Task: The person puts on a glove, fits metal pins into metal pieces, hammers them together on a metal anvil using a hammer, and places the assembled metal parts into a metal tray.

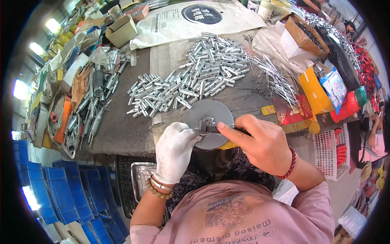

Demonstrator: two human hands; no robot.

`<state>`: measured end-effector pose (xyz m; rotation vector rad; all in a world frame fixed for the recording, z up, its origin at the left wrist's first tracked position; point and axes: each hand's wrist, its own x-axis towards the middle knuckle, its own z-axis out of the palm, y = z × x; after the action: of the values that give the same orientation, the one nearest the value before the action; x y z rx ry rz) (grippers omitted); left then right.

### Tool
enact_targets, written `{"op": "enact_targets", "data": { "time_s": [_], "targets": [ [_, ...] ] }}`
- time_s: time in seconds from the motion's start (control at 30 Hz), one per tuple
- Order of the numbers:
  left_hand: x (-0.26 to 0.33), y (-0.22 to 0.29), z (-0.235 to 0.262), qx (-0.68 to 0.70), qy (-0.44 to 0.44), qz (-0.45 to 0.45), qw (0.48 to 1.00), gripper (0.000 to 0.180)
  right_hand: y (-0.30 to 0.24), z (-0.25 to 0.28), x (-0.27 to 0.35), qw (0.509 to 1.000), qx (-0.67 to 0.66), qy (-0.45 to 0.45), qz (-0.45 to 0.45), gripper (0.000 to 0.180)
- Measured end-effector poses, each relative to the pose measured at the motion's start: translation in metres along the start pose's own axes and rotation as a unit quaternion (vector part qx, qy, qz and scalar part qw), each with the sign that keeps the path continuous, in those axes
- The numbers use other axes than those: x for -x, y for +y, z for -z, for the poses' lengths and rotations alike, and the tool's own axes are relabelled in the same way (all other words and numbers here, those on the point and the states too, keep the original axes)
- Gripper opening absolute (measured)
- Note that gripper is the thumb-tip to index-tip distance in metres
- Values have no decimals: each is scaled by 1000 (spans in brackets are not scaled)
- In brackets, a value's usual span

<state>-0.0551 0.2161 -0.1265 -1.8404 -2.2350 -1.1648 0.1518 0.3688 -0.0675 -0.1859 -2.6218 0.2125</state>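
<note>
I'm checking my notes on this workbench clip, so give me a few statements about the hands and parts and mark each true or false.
1. The left hand wears a white glove. True.
2. The right hand is gloved too. False: it is bare, with a red bead bracelet at the wrist.
3. Both hands meet over a round grey metal disc. True.
4. The heap of silver metal tubes lies in a blue crate. False: it lies loose on the grey table top.
5. A red bottle lies to the person's right. True.
</note>
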Motion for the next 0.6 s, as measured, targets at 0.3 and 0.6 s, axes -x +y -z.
{"op": "enact_targets", "data": {
  "time_s": [0.3, 0.6],
  "targets": [
    [-2, 4, 3, 21, -4, 16, 1000, 17, -3, 5, 1, 998, -41, -24, -38, 57],
    [-3, 2, 4, 74, -8, 30, 997, 20, -2, 4, 3, 988, -97, 97, -71, 55]
  ]
}}
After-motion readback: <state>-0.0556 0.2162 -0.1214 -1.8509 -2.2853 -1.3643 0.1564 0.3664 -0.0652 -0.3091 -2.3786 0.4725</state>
